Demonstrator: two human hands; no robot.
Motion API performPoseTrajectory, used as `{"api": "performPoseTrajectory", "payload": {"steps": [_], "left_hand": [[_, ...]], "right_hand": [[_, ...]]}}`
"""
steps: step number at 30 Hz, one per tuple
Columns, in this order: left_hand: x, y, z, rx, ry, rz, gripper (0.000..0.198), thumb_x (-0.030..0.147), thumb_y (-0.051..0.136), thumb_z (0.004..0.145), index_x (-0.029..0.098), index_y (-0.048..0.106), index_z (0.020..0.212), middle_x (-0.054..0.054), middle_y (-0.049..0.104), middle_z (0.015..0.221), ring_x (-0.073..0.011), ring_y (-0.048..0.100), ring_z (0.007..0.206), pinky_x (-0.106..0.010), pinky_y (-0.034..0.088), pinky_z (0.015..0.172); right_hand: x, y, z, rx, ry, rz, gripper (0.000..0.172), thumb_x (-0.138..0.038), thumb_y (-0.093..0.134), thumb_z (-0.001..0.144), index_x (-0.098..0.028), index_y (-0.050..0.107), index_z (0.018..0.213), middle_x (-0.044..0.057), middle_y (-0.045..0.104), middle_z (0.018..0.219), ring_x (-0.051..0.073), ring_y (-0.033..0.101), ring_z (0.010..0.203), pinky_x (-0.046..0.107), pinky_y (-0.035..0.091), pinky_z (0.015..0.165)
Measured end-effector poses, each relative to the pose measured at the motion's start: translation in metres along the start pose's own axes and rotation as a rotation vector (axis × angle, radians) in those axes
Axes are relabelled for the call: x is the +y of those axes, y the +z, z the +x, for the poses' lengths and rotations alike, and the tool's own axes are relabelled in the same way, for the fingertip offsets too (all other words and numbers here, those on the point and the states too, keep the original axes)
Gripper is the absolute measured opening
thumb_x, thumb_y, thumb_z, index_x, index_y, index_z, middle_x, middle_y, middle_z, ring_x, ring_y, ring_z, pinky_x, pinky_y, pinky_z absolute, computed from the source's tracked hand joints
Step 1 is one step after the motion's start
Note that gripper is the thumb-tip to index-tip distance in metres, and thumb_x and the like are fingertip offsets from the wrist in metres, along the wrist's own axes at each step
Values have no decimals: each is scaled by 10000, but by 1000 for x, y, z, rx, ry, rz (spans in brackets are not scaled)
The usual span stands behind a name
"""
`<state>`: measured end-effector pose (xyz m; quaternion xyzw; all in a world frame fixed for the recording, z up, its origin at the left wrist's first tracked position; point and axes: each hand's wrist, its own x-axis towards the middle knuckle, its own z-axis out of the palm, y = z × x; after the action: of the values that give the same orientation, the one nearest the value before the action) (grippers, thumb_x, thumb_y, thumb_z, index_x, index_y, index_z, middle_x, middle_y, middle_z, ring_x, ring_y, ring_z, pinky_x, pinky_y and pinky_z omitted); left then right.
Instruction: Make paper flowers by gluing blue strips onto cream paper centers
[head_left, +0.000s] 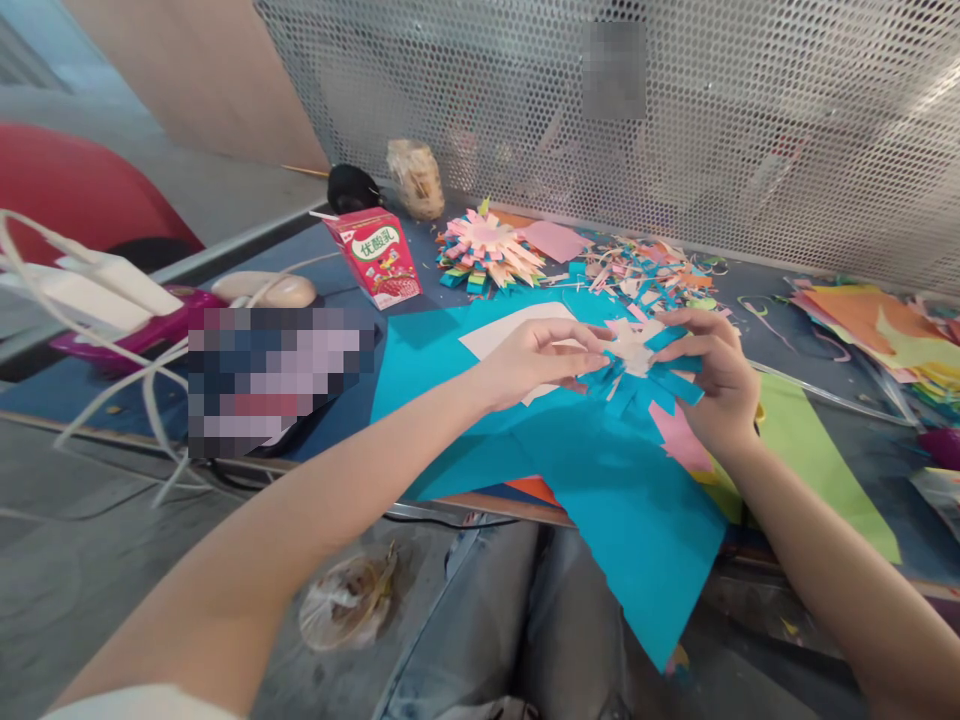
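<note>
Both hands meet over a fringed paper flower point(637, 365) with blue strips round a pale pink middle. My left hand point(544, 360) pinches its left side, fingers closed on the paper strips. My right hand point(712, 375) curls round its right side and grips it from above. The flower hangs just over a large blue paper sheet point(600, 480) that overhangs the table's near edge. A white paper piece point(495, 335) lies under my left hand. A finished multicoloured paper flower point(487, 250) rests farther back on the table.
A red drink carton point(379, 255) with a straw stands at the back left. Paper scraps point(645, 270) lie behind the hands; a stack of coloured sheets point(885, 330) is at right, a green sheet point(817, 450) near my right arm. A perforated metal screen point(675, 120) closes the back.
</note>
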<state>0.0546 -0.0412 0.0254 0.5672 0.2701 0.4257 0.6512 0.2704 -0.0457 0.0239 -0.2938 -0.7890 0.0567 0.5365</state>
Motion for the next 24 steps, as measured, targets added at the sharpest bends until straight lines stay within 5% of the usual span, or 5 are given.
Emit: {"api": "performPoseTrajectory", "payload": {"steps": [4, 10, 20, 24], "left_hand": [[-1, -1, 0, -8, 34, 24, 242, 294, 753, 680, 171, 661, 866, -81, 622, 1142, -87, 604, 708, -212, 487, 558], [2, 1, 0, 44, -64, -24, 699, 185, 782, 626, 263, 495, 1258, -51, 652, 1044, -105, 622, 762, -192, 455, 566], [3, 2, -1, -1, -159, -66, 617, 185, 809, 586, 221, 574, 1155, -4, 648, 881, -92, 600, 732, -210, 431, 621], [2, 0, 3, 1, -188, -164, 475, 377, 761, 662, 206, 620, 1083, -29, 652, 911, -108, 595, 740, -214, 415, 586]], "right_hand": [[0, 0, -1, -16, -25, 7, 45, -228, 623, 790, -262, 638, 815, 44, 587, 1067, 225, 590, 1040, 432, 482, 901], [-2, -1, 0, -31, -56, 5, 80, -217, 652, 759, -262, 632, 821, 39, 580, 1065, 223, 588, 1035, 427, 482, 901], [-4, -1, 0, -29, -54, -17, 17, -258, 629, 784, -258, 628, 801, 49, 577, 1046, 229, 584, 1027, 446, 485, 908], [-4, -2, 0, -56, -70, 7, 59, -227, 629, 786, -268, 634, 828, 44, 566, 1083, 230, 571, 1061, 444, 475, 927]]}}
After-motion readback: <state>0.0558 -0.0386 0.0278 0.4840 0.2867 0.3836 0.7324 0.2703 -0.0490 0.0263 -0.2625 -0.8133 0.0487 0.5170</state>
